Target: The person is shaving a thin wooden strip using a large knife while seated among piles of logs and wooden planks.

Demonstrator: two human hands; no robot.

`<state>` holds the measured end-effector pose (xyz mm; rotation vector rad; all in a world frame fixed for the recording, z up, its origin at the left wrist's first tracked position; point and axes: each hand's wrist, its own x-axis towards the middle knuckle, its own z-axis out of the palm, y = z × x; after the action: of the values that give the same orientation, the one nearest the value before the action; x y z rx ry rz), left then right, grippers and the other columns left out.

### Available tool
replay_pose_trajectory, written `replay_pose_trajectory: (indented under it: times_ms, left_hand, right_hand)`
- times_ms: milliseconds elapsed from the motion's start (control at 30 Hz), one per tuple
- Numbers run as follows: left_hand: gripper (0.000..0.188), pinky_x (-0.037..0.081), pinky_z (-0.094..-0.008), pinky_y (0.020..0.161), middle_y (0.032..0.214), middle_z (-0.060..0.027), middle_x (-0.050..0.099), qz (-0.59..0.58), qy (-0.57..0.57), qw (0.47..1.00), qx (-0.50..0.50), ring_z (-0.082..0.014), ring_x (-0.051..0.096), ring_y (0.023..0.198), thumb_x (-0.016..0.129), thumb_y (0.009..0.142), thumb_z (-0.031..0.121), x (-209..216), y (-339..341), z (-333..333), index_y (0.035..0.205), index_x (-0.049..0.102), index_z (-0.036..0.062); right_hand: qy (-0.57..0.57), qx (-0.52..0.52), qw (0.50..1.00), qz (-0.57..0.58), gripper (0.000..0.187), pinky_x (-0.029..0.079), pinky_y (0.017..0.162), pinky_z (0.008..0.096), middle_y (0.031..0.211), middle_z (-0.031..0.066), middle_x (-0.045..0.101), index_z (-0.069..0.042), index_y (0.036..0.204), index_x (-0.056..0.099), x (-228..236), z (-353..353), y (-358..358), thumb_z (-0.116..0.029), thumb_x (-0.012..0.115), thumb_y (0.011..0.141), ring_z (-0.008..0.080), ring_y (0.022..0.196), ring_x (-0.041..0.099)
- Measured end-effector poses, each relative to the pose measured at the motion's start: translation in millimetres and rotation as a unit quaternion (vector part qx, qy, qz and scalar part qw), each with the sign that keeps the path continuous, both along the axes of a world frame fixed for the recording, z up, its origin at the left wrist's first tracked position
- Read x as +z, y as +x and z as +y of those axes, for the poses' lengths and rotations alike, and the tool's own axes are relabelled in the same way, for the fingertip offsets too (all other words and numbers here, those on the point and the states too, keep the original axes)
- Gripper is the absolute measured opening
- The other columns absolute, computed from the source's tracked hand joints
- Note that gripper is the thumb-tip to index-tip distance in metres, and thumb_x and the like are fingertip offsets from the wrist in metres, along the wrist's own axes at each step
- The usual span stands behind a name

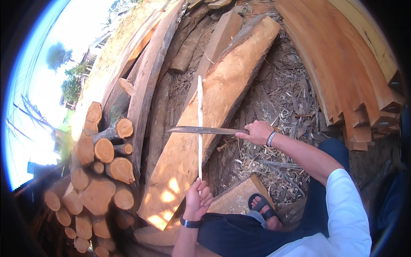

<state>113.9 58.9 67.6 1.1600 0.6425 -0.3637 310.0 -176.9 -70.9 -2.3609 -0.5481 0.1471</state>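
A thin, pale peeled stick (200, 109) stretches away from me over a wide slab of wood (171, 171). My left hand (198, 199) is closed round its near end, thumb along the top. In my right hand (257, 132) is the handle of a machete (205, 129), mostly hidden by the fingers. Its long blade points left and crosses the stick around the middle, looking as if it touches it.
Cut logs (102, 188) are stacked at the left. Squared beams (338, 73) lie along the right, and a long plank (150, 73) runs behind the logs. Wood shavings (282, 120) cover the ground beside the slab. My sandalled foot (266, 210) rests near a smaller board (237, 195).
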Motion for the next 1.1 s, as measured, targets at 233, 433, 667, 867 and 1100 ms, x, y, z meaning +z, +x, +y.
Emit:
replay_pose_trajectory:
  times_ms: [233,433,667,867,1100]
  left_hand:
    - [0.041,0.019,-0.0250,0.035,0.045,0.0042,0.025,-0.002,-0.012,1.000,-0.023,-0.0091,0.021,0.034,0.034,0.103,0.036,6.0,-4.1,-4.7,0.066,0.036,0.0179]
    - [0.041,0.019,-0.0245,0.035,0.045,0.0044,0.025,-0.008,-0.010,1.000,-0.029,-0.0088,0.021,0.033,0.035,0.103,0.036,1.9,-5.2,-0.1,0.067,0.037,0.0179]
    - [0.042,0.019,-0.0236,0.033,0.044,0.0058,0.023,-0.010,-0.022,1.000,-0.008,-0.0078,0.020,0.032,0.034,0.104,0.036,2.0,-0.1,4.2,0.066,0.037,0.0188]
    - [0.042,0.020,-0.0236,0.034,0.044,0.0058,0.023,-0.011,-0.042,0.999,-0.003,-0.0080,0.021,0.032,0.034,0.104,0.035,0.7,3.8,-1.5,0.065,0.037,0.0184]
    - [0.042,0.020,-0.0238,0.033,0.043,0.0052,0.024,-0.018,-0.083,0.996,0.002,-0.0081,0.021,0.031,0.034,0.104,0.034,2.0,8.8,4.4,0.065,0.038,0.0179]
  right_hand:
    - [0.016,-0.094,0.994,0.060,0.075,0.053,0.076,0.0476,0.077,0.0214,0.068,-0.005,0.085,0.072,-12.5,-4.3,20.8,-0.072,0.039,0.088,0.0379,0.080,0.068]
    - [-0.007,-0.003,1.000,0.001,0.075,0.053,0.075,0.0476,0.078,0.0227,0.068,-0.004,0.084,0.072,-4.1,-11.4,16.1,-0.072,0.040,0.087,0.0386,0.080,0.068]
    - [0.004,0.017,1.000,0.013,0.073,0.054,0.073,0.0474,0.074,0.0228,0.067,-0.003,0.082,0.071,2.6,-6.4,-8.1,-0.069,0.040,0.089,0.0385,0.076,0.068]
    - [0.038,-0.055,0.997,0.050,0.071,0.053,0.071,0.0477,0.070,0.0222,0.066,-0.005,0.080,0.070,4.1,-6.8,-24.6,-0.069,0.042,0.089,0.0389,0.073,0.067]
    - [0.015,0.020,1.000,0.000,0.073,0.052,0.067,0.0487,0.066,0.0197,0.064,-0.005,0.076,0.068,14.5,-6.2,-41.7,-0.072,0.040,0.087,0.0384,0.069,0.066]
